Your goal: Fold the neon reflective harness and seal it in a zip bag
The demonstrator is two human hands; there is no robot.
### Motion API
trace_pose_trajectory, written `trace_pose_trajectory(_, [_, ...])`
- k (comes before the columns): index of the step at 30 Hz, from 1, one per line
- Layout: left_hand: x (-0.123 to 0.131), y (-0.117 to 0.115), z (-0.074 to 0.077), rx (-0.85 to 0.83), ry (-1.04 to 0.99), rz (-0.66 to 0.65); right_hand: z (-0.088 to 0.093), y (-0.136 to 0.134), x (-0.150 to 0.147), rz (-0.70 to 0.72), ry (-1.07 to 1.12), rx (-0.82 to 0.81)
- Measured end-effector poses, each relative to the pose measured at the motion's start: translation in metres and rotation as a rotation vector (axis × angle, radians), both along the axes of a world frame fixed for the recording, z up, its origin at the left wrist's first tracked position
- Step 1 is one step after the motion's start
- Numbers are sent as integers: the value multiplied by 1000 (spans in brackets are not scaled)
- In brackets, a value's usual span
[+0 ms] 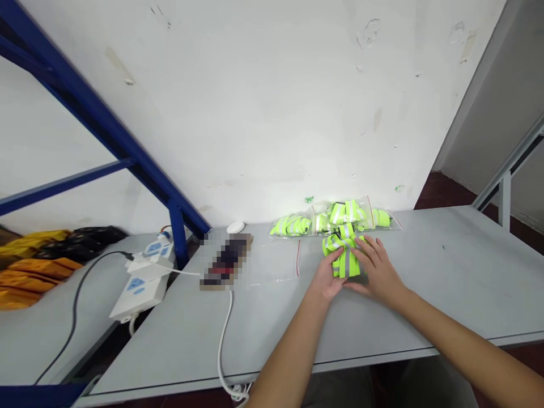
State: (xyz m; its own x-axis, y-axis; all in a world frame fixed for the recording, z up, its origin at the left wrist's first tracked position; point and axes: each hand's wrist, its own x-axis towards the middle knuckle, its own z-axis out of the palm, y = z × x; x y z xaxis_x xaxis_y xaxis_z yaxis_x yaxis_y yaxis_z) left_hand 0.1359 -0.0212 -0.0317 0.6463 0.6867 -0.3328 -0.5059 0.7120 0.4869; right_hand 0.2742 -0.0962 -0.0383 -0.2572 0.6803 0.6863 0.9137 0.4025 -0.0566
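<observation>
My left hand (328, 279) and my right hand (376, 269) both hold a bundle of neon yellow reflective straps with grey stripes (343, 256) on the grey table (446, 272). The left hand's fingers curl around the bundle's left side. The right hand's fingers press on its right side, partly spread. Behind the bundle, against the wall, lie clear zip bags filled with the same straps (340, 218). An empty clear zip bag (276, 260) lies flat to the left of my hands.
A blurred-out phone (225, 262) lies on the table with a white cable (224, 340) running off the front edge. A white round object (235, 227) sits by the wall. White power strips (142, 280) and a blue metal frame (127, 147) stand at left, yellow fabric (29, 266) beyond.
</observation>
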Motion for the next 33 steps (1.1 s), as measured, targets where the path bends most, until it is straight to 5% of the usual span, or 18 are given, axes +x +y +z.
trace_pose_trajectory(9, [-12,-6,11,-23,-174,-150,8,-1,35,152,-142,-43])
trace_pose_trajectory(13, [-5,-5,9,-87,35,-94,8,-6,38,200,-255,-117])
trace_pose_trajectory(18, [-2,-5,1,44,203,-166,-1,-12,34,239,-256,-161])
trace_pose_trajectory(27, [-8,-13,4,406,78,-347,10,-15,34,175,353,-390])
trace_pose_trajectory(33, [-3,-22,6,464,114,-374,6,-5,35,83,607,-468])
